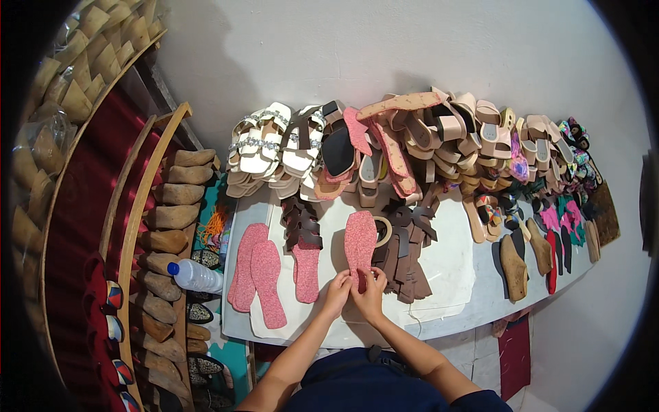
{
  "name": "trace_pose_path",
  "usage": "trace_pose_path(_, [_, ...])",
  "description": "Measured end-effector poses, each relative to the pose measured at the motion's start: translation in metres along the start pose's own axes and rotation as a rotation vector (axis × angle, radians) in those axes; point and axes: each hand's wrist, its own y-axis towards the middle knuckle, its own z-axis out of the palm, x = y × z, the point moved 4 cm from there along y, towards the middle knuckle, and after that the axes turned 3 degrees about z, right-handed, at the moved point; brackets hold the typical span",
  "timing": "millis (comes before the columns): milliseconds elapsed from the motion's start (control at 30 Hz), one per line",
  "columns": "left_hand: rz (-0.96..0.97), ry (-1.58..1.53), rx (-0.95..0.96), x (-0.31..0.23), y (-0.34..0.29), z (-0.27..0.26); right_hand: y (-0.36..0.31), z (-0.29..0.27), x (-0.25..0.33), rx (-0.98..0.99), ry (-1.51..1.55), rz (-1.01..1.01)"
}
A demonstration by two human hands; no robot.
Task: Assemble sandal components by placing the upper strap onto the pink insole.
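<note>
The fingers [345,280] of the left hand [336,294] and those of the right hand [371,294] are closed in a pinch on the near end of a pink speckled insole [360,240], which lies flat on the tabletop [480,302] with its toe pointing away from the person; both hands sit side by side, almost touching, and each has hold of that one edge, though whether anything small is caught between the fingertips is too fine to tell; the insole rests over a white sheet [449,264] spread on the tabletop, with dark brown cut strap pieces [405,240] fanned just to its right and more brown straps [301,223] to its left, above another pink insole [306,271]; further left lie two more pink insoles [257,271], overlapping each other; along the far edge, against the wall, stands a long heap of sandals, white ones with sparkly bands [264,144] at the left and beige and pink ones [439,130] toward the right; tan soles [515,264] lie near the right end; off the tabletop's left edge a clear plastic bottle [195,275] with a blue cap lies on its side, beside a wooden rack of shoe lasts [171,206].
</note>
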Motion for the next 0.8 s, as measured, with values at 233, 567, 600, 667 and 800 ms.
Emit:
trace_pose_path(233, [0.042, -0.056, -0.032, 0.005, 0.004, 0.014, 0.007, -0.021, -0.008, 0.056, 0.055, -0.099])
trace_pose_path(567, [-0.033, -0.118, -0.056, 0.006, -0.012, 0.019, 0.013, -0.032, -0.039, 0.238, 0.368, 0.061])
trace_pose_path(600, [0.027, -0.054, -0.073, 0.007, -0.013, 0.016, 0.013, -0.031, -0.038, 0.271, 0.338, 0.060])
trace_pose_path(667, [0.089, 0.008, -0.099, 0.014, -0.014, 0.009, 0.011, -0.027, -0.035, 0.313, 0.310, 0.055])
trace_pose_path(800, [0.165, 0.344, -0.172, 0.010, -0.020, -0.007, 0.007, -0.009, -0.032, 0.412, 0.322, 0.059])
